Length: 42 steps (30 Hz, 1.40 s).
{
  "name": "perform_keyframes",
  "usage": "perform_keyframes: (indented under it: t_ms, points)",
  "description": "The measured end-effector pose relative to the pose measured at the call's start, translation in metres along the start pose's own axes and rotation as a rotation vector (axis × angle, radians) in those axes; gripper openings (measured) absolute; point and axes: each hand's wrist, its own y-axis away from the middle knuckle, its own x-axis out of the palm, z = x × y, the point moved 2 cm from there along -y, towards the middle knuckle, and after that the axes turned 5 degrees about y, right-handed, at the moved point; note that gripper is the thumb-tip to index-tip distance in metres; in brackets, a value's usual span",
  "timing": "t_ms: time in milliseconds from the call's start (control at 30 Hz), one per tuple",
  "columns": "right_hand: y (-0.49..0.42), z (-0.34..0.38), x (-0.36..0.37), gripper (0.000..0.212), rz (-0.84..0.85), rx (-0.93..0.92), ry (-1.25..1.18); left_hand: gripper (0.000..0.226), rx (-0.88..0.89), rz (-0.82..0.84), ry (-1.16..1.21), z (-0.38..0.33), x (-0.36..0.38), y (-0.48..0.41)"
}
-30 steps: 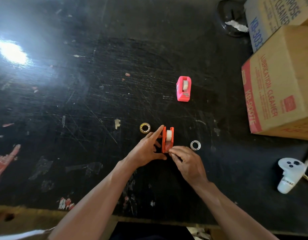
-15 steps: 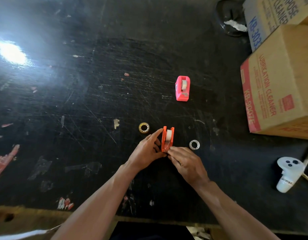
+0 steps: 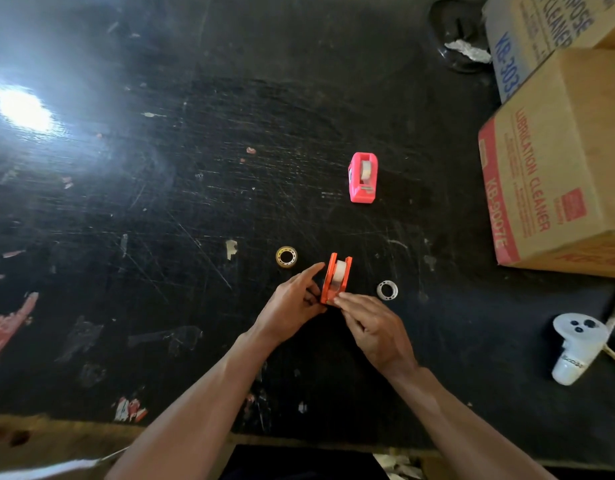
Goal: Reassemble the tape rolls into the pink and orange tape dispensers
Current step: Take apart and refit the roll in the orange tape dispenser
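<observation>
the tabletop is black, scratched and scuffed, glossy enough to throw back glare. the orange dispenser and pink dispenser look like smooth plastic. the tape roll looks shiny, yellowish. the boxes are matt brown cardboard.

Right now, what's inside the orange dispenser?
A whitish tape roll sits between the orange dispenser walls. Its near end is covered by the right hand fingers, so the cutter can't be seen.

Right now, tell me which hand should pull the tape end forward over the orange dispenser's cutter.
Right hand. Its fingertips already pinch at the near end of the orange dispenser, while the left hand braces the dispenser's side.
</observation>
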Motion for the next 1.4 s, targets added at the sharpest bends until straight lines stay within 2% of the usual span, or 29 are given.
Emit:
perform_keyframes:
  t_ms: [100, 233, 400, 533, 667, 867, 1100, 1233, 1400]
  points:
    - [-0.001, 0.005, -0.005, 0.035, -0.058, 0.126, -0.058, 0.081, -0.013, -0.001, -0.012, 0.001, -0.001, 0.002]
    - [-0.012, 0.007, -0.011, 0.029, -0.126, 0.456, -0.204, 0.074, 0.004, -0.022, -0.034, 0.005, -0.001, 0.005]
    - [-0.029, 0.015, -0.005, 0.033, -0.099, 0.701, -0.269, 0.069, 0.036, -0.049, -0.061, 0.006, 0.002, 0.008]
    - [-0.036, 0.029, 0.003, 0.028, -0.04, 0.712, -0.348, 0.072, 0.049, -0.045, -0.097, 0.005, 0.003, 0.006]
    - [-0.037, 0.029, 0.012, 0.043, -0.046, 0.717, -0.296, 0.072, 0.054, -0.049, -0.134, 0.005, 0.002, 0.004]
    - [-0.042, 0.031, 0.01, 0.047, -0.007, 0.745, -0.261, 0.07, 0.068, -0.038, -0.114, 0.005, 0.004, 0.004]
    - [-0.046, 0.04, 0.018, 0.061, -0.066, 0.815, -0.201, 0.061, 0.026, -0.016, 0.002, 0.005, -0.007, 0.004]
    - [-0.044, 0.046, 0.022, 0.069, -0.102, 0.867, -0.211, 0.058, -0.028, -0.138, 0.005, 0.013, -0.02, 0.007]
    - [-0.039, 0.05, 0.029, 0.074, -0.122, 0.876, -0.213, 0.049, 0.015, -0.49, -0.012, 0.019, -0.052, -0.005]
